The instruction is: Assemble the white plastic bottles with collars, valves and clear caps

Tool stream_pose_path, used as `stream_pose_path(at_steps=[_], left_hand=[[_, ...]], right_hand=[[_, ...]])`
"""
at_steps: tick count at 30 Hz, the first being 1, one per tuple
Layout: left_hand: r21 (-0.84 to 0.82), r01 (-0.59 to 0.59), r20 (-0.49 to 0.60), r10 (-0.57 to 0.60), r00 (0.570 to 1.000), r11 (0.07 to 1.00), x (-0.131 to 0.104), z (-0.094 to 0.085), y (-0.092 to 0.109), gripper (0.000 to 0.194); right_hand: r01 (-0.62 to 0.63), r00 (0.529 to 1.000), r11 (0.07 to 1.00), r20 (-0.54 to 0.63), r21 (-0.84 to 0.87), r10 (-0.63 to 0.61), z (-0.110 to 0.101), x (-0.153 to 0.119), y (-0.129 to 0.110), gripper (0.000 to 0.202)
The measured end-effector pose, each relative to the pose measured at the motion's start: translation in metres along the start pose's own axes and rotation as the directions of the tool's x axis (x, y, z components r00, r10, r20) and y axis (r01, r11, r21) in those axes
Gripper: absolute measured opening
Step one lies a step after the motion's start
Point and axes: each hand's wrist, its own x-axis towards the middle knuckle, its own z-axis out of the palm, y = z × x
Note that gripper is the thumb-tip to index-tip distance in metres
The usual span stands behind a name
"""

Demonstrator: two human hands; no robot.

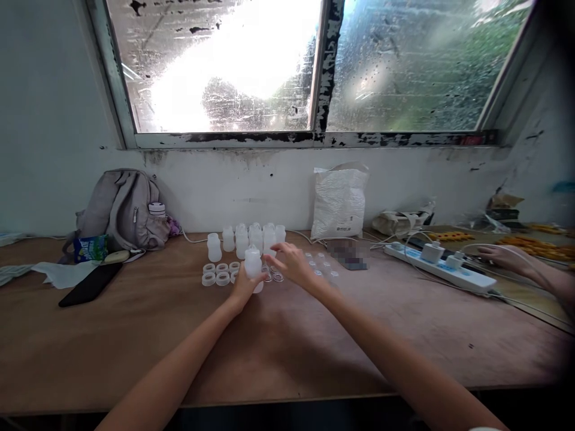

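Observation:
My left hand (pixel 245 288) is wrapped round a frosted white bottle (pixel 253 261), holding it upright with a narrow tip on top. My right hand (pixel 291 263) is just to the right of it, fingers apart and bent towards the bottle, with nothing visible in them. Behind my hands stand several similar frosted bottles (pixel 241 240). White rings (pixel 222 278) lie in rows to the left of my left hand. More ring-shaped pieces (pixel 278 276) show partly behind my right hand. Small clear pieces (pixel 319 264) lie to its right.
On the left are a grey backpack (pixel 121 209) and a black phone (pixel 91 285). A white plastic bag (pixel 340 200) leans against the wall. A power strip (pixel 442 266) with plugs and cables lies right, near another person's hand (pixel 503 257) and orange-yellow pieces (pixel 534 246).

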Motion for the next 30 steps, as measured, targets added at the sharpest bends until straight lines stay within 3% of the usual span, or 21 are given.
stream_pose_path(at_steps=[2,5,9,12,17,19,20,23,26,30], left_hand=[[-0.062,0.054,-0.014,-0.055,0.998,0.997,-0.002,0.004,-0.001,0.038],[-0.089,0.086,0.015,-0.085,0.996,0.992,-0.007,0.009,0.000,0.039],[0.050,0.021,0.061,-0.024,0.998,0.999,-0.009,0.010,-0.001,0.047],[0.127,-0.004,0.106,-0.010,0.994,0.992,-0.009,0.007,-0.001,0.052],[0.110,-0.049,0.187,0.028,0.982,0.993,-0.007,0.004,0.000,0.059],[0.097,-0.082,0.212,0.059,0.975,0.992,-0.006,0.003,0.000,0.060],[0.092,-0.096,0.219,0.074,0.973,0.991,-0.005,0.003,0.000,0.060],[0.070,-0.120,0.225,0.102,0.969,0.990,-0.004,0.003,-0.001,0.056],[0.045,-0.120,0.226,0.107,0.968,0.992,-0.004,0.003,-0.003,0.055],[0.016,-0.148,0.230,0.140,0.963,0.989,-0.004,0.004,-0.003,0.056]], right_hand=[[-0.094,0.994,0.962,0.024,-0.257,0.103,-0.019,-0.009,0.020,0.027],[-0.169,0.959,0.824,0.104,-0.541,0.265,-0.040,-0.022,0.045,0.027],[-0.108,0.933,0.764,0.202,-0.636,0.299,-0.041,-0.038,0.059,0.025],[-0.060,0.952,0.825,0.217,-0.562,0.217,-0.029,-0.046,0.059,0.022],[-0.108,0.947,0.977,0.280,-0.181,0.157,-0.021,-0.036,0.048,0.023],[-0.123,0.972,0.991,0.192,-0.061,0.132,-0.030,-0.021,0.037,0.025],[-0.118,0.990,0.992,0.089,0.046,0.114,-0.036,-0.012,0.030,0.026],[-0.031,0.992,0.953,-0.106,0.302,0.066,-0.050,0.012,0.002,0.030],[0.081,0.990,0.947,-0.132,0.311,-0.042,-0.050,0.022,-0.021,0.031],[0.150,0.984,0.967,0.061,0.204,-0.165,-0.031,0.020,-0.028,0.030]])
